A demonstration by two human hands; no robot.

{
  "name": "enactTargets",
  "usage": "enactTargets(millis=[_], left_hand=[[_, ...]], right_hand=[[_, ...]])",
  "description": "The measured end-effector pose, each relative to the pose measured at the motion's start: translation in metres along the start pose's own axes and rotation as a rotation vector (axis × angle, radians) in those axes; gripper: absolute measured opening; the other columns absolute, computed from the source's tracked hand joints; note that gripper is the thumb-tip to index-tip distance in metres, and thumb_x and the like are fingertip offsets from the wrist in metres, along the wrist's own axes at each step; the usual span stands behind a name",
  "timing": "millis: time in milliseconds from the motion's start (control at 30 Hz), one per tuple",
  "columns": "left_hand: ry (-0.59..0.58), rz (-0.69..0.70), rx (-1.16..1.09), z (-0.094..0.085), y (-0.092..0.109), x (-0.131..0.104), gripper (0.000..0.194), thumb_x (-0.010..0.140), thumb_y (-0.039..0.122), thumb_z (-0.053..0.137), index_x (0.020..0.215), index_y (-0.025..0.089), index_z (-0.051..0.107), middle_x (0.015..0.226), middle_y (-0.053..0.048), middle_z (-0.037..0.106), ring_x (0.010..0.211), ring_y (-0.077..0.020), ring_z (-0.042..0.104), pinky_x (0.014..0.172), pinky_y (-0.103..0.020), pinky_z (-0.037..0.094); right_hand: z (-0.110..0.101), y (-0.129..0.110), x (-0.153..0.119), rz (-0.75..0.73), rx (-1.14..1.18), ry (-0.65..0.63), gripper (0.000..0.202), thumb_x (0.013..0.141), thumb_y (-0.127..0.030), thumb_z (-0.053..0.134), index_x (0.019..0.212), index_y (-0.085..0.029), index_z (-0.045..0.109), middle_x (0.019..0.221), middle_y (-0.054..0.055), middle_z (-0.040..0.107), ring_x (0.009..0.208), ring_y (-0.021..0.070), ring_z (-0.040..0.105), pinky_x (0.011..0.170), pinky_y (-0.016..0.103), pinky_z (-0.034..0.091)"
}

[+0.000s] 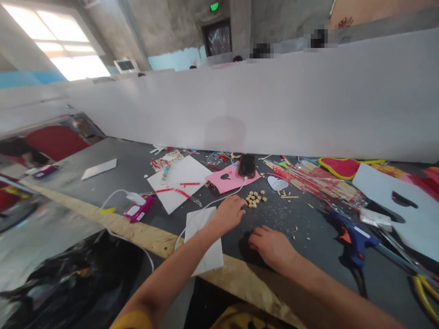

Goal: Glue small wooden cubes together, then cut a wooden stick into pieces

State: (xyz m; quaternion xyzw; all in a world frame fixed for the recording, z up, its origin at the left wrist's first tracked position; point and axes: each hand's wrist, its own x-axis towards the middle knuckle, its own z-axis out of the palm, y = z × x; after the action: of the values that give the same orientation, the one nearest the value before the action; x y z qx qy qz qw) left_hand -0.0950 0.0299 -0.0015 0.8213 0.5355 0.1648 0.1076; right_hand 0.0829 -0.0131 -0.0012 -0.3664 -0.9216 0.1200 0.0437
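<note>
My left hand (pixel 231 212) reaches over the dark tabletop beside a small pile of pale wooden pieces (pixel 254 199). Its fingers are bent and slightly apart, with the tips at the pile's left edge, and I see nothing held. Closer to the front edge, my right hand (pixel 270 246) rests with fingers curled inward. Whatever those fingers may hold is hidden. A white sheet (pixel 207 256) lies partly under my left forearm. Past my left hand, a phone (pixel 247 165) with a white cable lies on pink paper (pixel 221 179).
To the right lie a blue glue gun (pixel 356 237), yellow-handled scissors (pixel 423 292) and bundled wooden sticks (pixel 318 183). A purple power strip (pixel 139 209) sits at left, near a white board (pixel 176 183). A tall white partition (pixel 274 105) closes off the back. Crumbs and small stick pieces litter the tabletop.
</note>
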Motion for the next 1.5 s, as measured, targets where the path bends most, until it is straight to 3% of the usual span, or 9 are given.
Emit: enactTargets(millis=[233,533,867,1033,1167,1333,1500], left_hand=[[-0.023,0.031,-0.03,-0.003,0.001,-0.009,0.019,0.079,0.018,0.053,0.097,0.019,0.06,0.1,-0.006,0.061,0.099,-0.0207,0.052,0.092,-0.034,0.038],[-0.001,0.02,0.001,-0.005,-0.001,0.0,0.023,0.079,0.019,0.054,0.101,0.018,0.058,0.101,-0.007,0.06,0.099,-0.0221,0.051,0.091,-0.035,0.037],[0.033,0.021,0.056,0.007,0.006,0.031,0.024,0.081,0.027,0.054,0.104,0.023,0.058,0.104,-0.007,0.057,0.102,-0.0233,0.047,0.089,-0.037,0.038],[0.045,0.003,0.077,0.009,0.007,0.033,0.025,0.079,0.025,0.054,0.104,0.023,0.057,0.104,-0.006,0.057,0.102,-0.0245,0.047,0.088,-0.037,0.038],[0.038,-0.004,0.095,0.005,0.0,0.026,0.022,0.083,0.016,0.046,0.101,0.022,0.058,0.102,-0.006,0.059,0.101,-0.0223,0.047,0.087,-0.036,0.037],[0.038,0.018,0.139,0.005,0.0,0.018,0.014,0.081,0.026,0.053,0.092,0.021,0.059,0.098,-0.006,0.06,0.099,-0.0249,0.047,0.083,-0.039,0.037],[0.066,0.036,0.174,0.009,0.007,0.022,0.013,0.083,0.024,0.049,0.091,0.02,0.058,0.095,-0.007,0.06,0.097,-0.0255,0.047,0.081,-0.04,0.037]], right_hand=[[-0.015,0.018,-0.017,0.085,0.033,0.025,0.018,0.086,-0.017,0.044,0.083,-0.022,0.06,0.083,0.003,0.063,0.08,0.0153,0.058,0.07,0.025,0.043],[0.005,0.005,-0.021,0.094,-0.003,0.032,0.016,0.081,-0.013,0.046,0.074,-0.02,0.059,0.078,0.006,0.062,0.076,0.0195,0.057,0.064,0.028,0.041],[-0.021,0.044,0.006,0.291,0.137,0.273,0.016,0.087,-0.02,0.035,0.082,-0.021,0.05,0.07,0.001,0.06,0.06,0.014,0.056,0.057,0.025,0.041],[-0.027,0.06,0.023,0.339,0.203,0.356,0.017,0.088,-0.022,0.039,0.094,-0.018,0.055,0.087,0.003,0.063,0.077,0.0146,0.06,0.072,0.03,0.046],[-0.022,0.065,0.027,0.332,0.251,0.327,0.024,0.087,-0.031,0.051,0.104,-0.015,0.056,0.103,0.005,0.06,0.088,0.0164,0.059,0.076,0.037,0.048],[-0.014,0.06,0.022,0.313,0.306,0.304,0.017,0.086,-0.022,0.048,0.095,-0.014,0.06,0.094,0.005,0.063,0.086,0.0167,0.06,0.079,0.037,0.046],[-0.012,0.052,0.015,0.294,0.381,0.318,0.022,0.08,-0.018,0.045,0.093,-0.016,0.063,0.094,0.008,0.066,0.088,0.0191,0.06,0.082,0.034,0.044]])
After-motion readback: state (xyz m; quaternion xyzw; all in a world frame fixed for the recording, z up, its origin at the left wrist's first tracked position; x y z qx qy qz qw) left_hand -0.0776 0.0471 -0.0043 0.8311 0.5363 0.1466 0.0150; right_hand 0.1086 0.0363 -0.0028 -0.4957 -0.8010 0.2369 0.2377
